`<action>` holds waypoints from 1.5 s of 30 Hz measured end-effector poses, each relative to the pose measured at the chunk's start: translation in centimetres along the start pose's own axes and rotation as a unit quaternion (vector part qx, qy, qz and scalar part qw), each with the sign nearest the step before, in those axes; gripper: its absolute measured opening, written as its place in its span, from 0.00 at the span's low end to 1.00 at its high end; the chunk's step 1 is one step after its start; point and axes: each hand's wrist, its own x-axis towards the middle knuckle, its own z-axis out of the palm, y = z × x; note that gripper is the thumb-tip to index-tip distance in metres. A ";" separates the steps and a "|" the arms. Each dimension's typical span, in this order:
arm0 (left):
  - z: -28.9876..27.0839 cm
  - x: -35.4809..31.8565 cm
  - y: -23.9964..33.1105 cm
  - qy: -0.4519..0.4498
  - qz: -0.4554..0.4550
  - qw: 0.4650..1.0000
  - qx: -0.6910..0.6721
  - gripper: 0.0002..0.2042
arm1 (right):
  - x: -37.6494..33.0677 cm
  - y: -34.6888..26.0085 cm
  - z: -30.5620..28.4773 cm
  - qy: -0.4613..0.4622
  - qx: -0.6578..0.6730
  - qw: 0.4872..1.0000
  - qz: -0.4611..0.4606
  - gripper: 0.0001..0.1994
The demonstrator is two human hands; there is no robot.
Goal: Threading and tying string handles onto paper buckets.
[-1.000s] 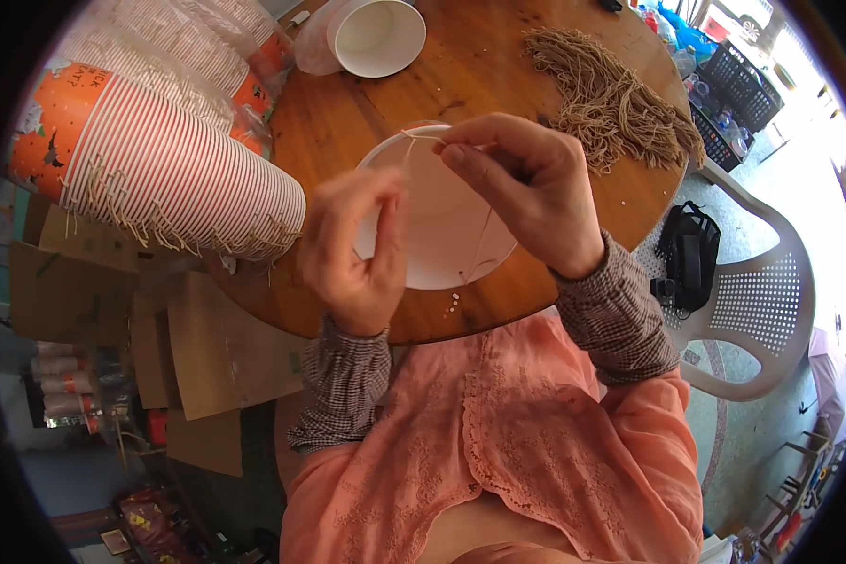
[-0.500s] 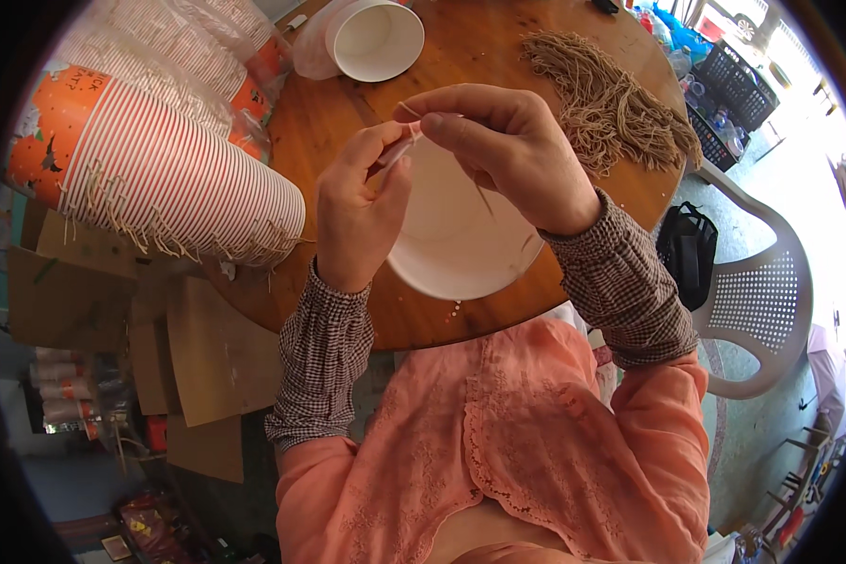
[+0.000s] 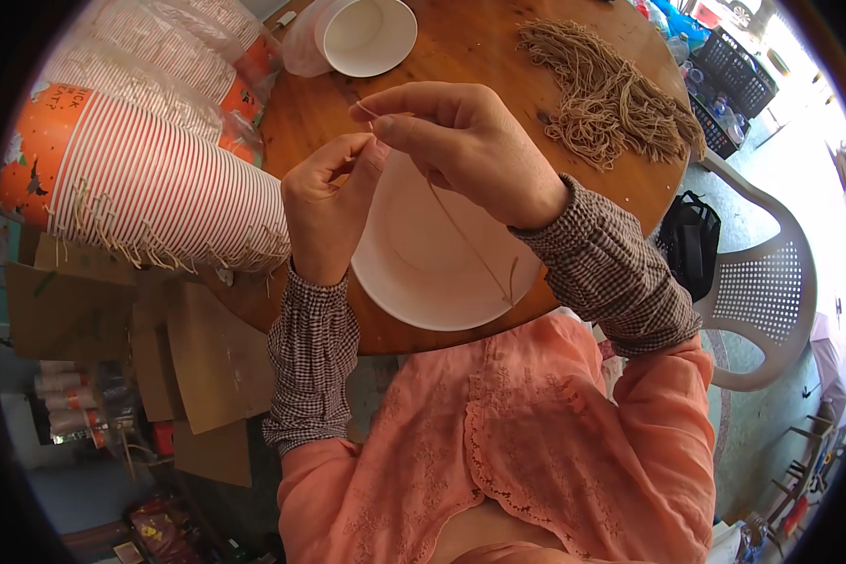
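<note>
A white-lined paper bucket [image 3: 432, 291] tilts toward me at the near table edge, below both hands. My right hand [image 3: 479, 155] pinches a thin tan string [image 3: 470, 246] between thumb and forefinger; a length of it trails down across the bucket's inside. Close against those fingertips, my left hand [image 3: 329, 207] is closed in a pinch at the bucket's far rim. Its fingers cover whatever lies between them. On the left lies a long nested stack of orange-and-white paper buckets [image 3: 179, 183], with short strings hanging along the rims.
A loose bundle of tan strings [image 3: 611, 99] lies at the far right of the round wooden table [image 3: 475, 56]. Another white bucket [image 3: 371, 38] rests at the back. Cardboard boxes [image 3: 221, 352] stand below left, a grey plastic chair [image 3: 757, 291] on the right.
Both hands have shifted left, and the bucket's near edge has come lower and closer. More of the string now hangs across the bucket's inside. My left fingertips have drawn together.
</note>
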 end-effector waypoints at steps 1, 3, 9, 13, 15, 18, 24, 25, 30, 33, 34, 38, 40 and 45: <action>0.0 -0.1 0.1 0.000 -0.001 1.000 0.000 0.11 | 0.2 0.1 0.1 0.000 0.000 1.000 0.001 0.15; 0.2 -0.1 0.6 0.002 -0.012 0.999 0.052 0.11 | 0.6 0.1 0.2 0.025 0.011 0.999 -0.017 0.16; 0.3 0.5 -0.9 0.013 0.115 0.972 0.205 0.08 | 1.8 0.4 0.3 0.037 0.108 0.993 0.040 0.14; 0.4 2.4 -1.9 -0.003 0.146 0.933 0.329 0.09 | 2.9 0.7 -1.0 0.013 0.205 0.977 0.064 0.15; -0.3 3.2 -4.0 -0.039 0.115 0.902 0.415 0.10 | 3.1 0.1 -1.5 -0.044 0.208 0.975 0.063 0.15; -1.3 4.2 -5.8 -0.003 0.119 0.906 0.407 0.11 | 1.8 -2.1 -2.2 -0.078 0.129 0.986 0.063 0.13; -3.1 4.0 -6.2 0.022 0.054 0.939 0.340 0.12 | -1.4 -2.2 -4.0 -0.075 -0.028 0.992 0.093 0.11; -3.4 4.0 -5.9 0.026 0.055 0.938 0.342 0.12 | -1.9 -2.0 -3.7 -0.087 -0.028 0.992 0.090 0.11; -3.4 1.5 -2.1 -0.089 0.219 0.968 0.086 0.15 | -4.0 1.0 0.0 -0.145 -0.113 0.983 -0.018 0.15; -4.5 0.6 -1.5 -0.154 0.259 0.941 0.157 0.12 | -4.1 2.5 2.3 -0.139 -0.164 0.967 -0.134 0.14; -5.0 0.5 -1.9 -0.176 0.279 0.922 0.203 0.12 | -4.3 2.6 2.5 -0.141 -0.164 0.966 -0.140 0.14; -7.1 -1.4 -3.8 -0.092 0.306 0.911 0.260 0.10 | -5.5 3.4 3.0 -0.146 -0.305 0.934 -0.116 0.14; -7.4 -2.7 -4.3 -0.085 0.310 0.904 0.283 0.09 | -5.9 4.0 2.5 -0.145 -0.406 0.889 -0.155 0.17; -6.5 -5.9 -5.1 -0.040 0.324 0.875 0.357 0.09 | -6.1 6.4 1.8 -0.084 -0.458 0.867 -0.176 0.19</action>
